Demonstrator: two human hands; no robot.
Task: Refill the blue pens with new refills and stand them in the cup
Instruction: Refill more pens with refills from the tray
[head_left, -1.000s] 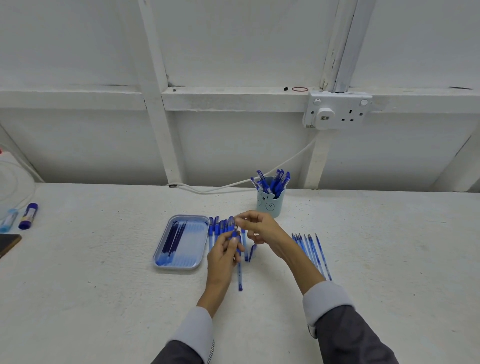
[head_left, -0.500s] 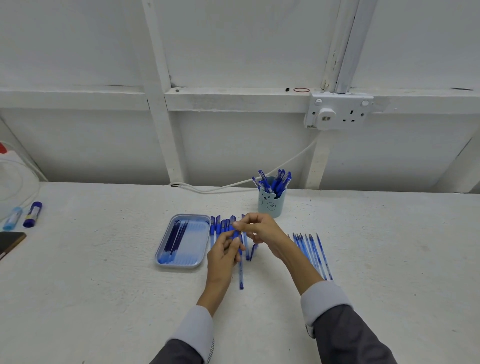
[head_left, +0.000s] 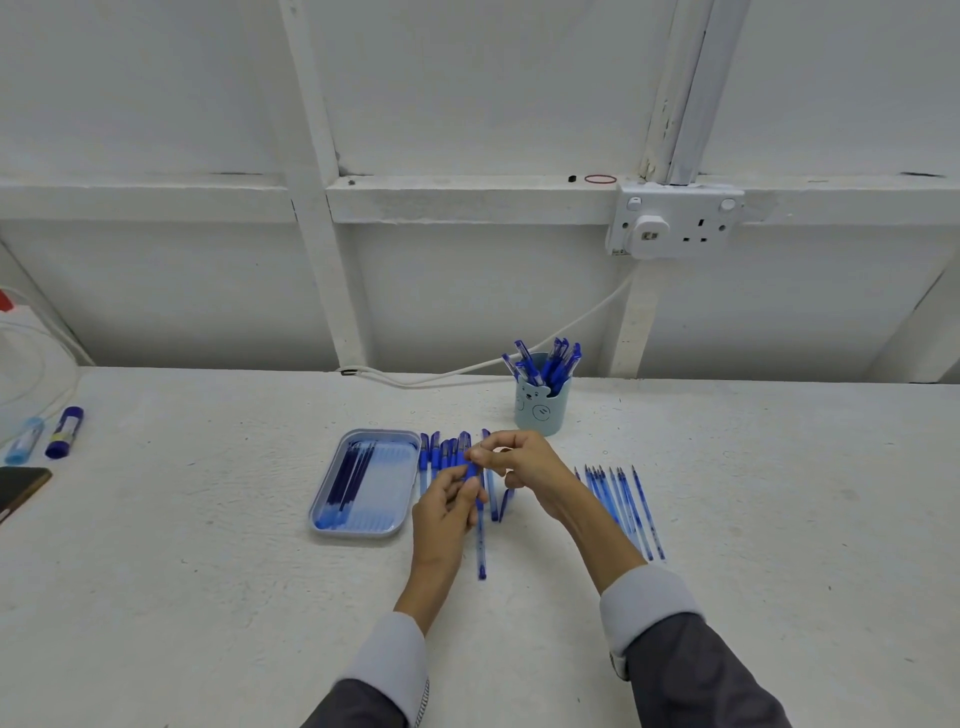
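left hand (head_left: 447, 512) grips slim translucent-blue plastic pen (head_left: 480, 551) mid-barrel; right hand (head_left: 524, 467) pinches its upper end | pale-blue bear-face cup (head_left: 540, 413) beyond grip

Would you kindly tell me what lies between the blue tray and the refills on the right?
Head view: a row of blue pens beside the tray, then the left hand and right hand holding one pen.

Tabletop (head_left: 208, 597), white. Far edge: cup (head_left: 540, 413), cable (head_left: 426, 378). Centre: tray (head_left: 389, 483), with a row of pens (head_left: 435, 457) just beside its right side. Refills (head_left: 631, 504) fanned further right. Left edge: two glue sticks (head_left: 63, 432), dark flat item (head_left: 18, 488).
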